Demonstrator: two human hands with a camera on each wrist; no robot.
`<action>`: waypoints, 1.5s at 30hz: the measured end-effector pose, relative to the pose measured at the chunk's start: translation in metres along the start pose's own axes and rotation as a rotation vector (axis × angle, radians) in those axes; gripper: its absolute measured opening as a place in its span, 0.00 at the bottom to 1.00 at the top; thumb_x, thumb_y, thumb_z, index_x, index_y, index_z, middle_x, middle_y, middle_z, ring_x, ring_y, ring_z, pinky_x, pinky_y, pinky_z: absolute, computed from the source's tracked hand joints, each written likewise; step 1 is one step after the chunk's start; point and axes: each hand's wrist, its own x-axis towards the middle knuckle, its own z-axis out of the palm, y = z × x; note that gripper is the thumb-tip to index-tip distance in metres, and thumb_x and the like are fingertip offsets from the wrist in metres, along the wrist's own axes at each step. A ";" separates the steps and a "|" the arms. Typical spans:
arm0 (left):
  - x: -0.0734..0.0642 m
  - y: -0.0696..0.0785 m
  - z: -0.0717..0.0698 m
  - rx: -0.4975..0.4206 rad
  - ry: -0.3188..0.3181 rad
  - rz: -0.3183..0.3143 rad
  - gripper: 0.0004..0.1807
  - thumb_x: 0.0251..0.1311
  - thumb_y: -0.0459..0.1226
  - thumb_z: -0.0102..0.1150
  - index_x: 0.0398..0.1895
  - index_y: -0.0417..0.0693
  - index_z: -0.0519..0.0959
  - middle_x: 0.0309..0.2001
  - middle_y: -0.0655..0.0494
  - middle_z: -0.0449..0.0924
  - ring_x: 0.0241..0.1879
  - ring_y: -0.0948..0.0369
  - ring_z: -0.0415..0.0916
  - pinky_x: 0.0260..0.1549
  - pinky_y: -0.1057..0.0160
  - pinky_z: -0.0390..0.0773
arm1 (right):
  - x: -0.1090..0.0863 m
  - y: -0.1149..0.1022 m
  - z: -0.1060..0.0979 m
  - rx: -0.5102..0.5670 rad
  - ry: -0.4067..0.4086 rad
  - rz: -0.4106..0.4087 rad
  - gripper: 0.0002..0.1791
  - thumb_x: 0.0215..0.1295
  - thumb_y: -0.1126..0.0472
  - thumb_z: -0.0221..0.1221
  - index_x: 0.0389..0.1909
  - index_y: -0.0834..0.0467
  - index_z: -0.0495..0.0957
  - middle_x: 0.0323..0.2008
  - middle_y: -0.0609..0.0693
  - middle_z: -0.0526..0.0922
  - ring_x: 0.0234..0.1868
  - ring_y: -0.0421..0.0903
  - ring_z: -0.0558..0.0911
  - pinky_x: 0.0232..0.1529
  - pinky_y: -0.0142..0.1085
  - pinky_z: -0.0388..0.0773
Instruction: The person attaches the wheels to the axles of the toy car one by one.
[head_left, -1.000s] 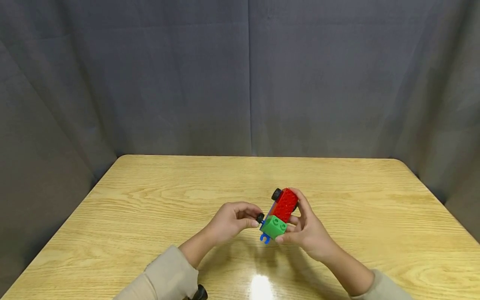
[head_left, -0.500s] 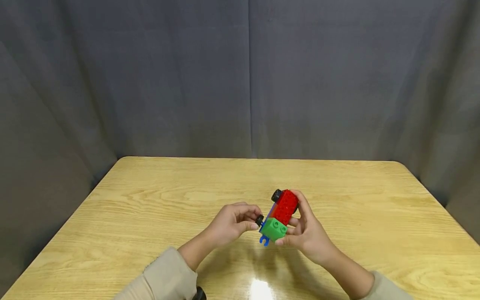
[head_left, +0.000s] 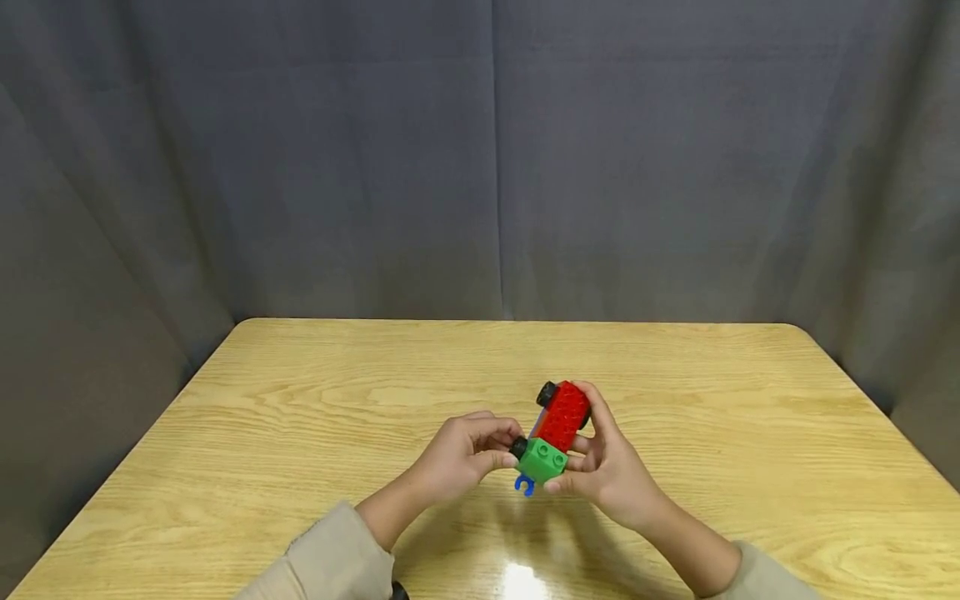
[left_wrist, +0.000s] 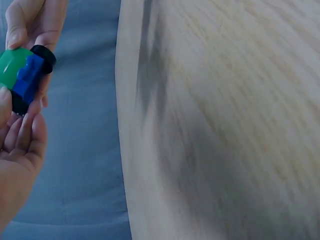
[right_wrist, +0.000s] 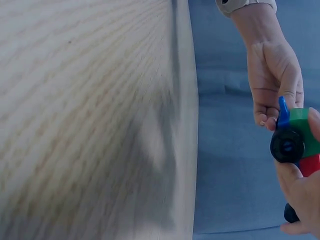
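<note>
Above the table, my right hand [head_left: 626,479] grips a toy car built of blocks by its right side. The car has a red studded brick [head_left: 564,417], a green brick [head_left: 542,461] and a blue base [left_wrist: 28,77] with a small hook [head_left: 524,485]. My left hand [head_left: 457,462] pinches a black wheel [head_left: 518,447] between thumb and fingers, right at the green brick. Another black wheel [head_left: 547,394] sits at the car's far end. In the right wrist view, a wheel [right_wrist: 287,145] faces the camera beside the green brick.
The wooden table [head_left: 315,400] has rounded far corners. Grey curtains [head_left: 375,167] stand behind it and at both sides. By my left sleeve [head_left: 330,554], a small black object [head_left: 400,592] shows at the bottom edge, mostly hidden.
The pinched wheel, earlier apart from the green brick with a blue axle showing between, now lies against it. The car has shifted slightly left in my right hand.
</note>
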 end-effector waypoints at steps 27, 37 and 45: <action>0.004 0.006 0.008 -0.354 -0.019 -0.155 0.26 0.54 0.32 0.55 0.57 0.41 0.62 0.36 0.49 0.69 0.33 0.61 0.73 0.38 0.60 0.74 | 0.004 -0.010 0.002 -0.189 0.313 0.213 0.52 0.43 0.71 0.64 0.63 0.51 0.41 0.54 0.58 0.52 0.44 0.51 0.74 0.40 0.39 0.73; 0.001 0.000 0.003 -0.394 -0.005 -0.185 0.25 0.53 0.31 0.55 0.55 0.38 0.64 0.37 0.46 0.69 0.33 0.60 0.73 0.40 0.55 0.73 | 0.000 -0.011 -0.004 -0.272 0.346 0.232 0.33 0.57 0.64 0.55 0.62 0.55 0.51 0.52 0.61 0.61 0.43 0.52 0.72 0.45 0.40 0.70; 0.005 -0.007 0.000 -0.447 -0.010 -0.200 0.22 0.55 0.32 0.53 0.54 0.36 0.65 0.36 0.45 0.69 0.36 0.58 0.71 0.40 0.60 0.73 | -0.002 -0.012 -0.013 -0.248 0.428 0.233 0.26 0.61 0.63 0.50 0.60 0.63 0.56 0.40 0.58 0.67 0.36 0.46 0.73 0.41 0.38 0.73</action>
